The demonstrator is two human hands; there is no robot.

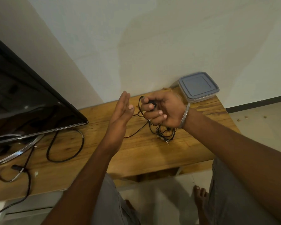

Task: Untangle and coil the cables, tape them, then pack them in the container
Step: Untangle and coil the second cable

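My right hand (162,109) is raised over the wooden table (136,153), fingers curled round a small black piece and strands of a thin black cable (165,133). The rest of that cable hangs down in a tangled bunch onto the tabletop below my wrist. One strand runs left towards my left hand (120,114), which is held upright with straight fingers, edge-on, just left of the cable; I cannot tell whether it touches the strand. A clear container with a grey lid (199,86) sits shut at the table's far right corner.
A black TV screen (23,98) leans over the table's left half on a silver stand (15,151). Thick black power cords (65,148) loop on the table beside it. A white wall stands close behind. My knees and a bare foot are below the front edge.
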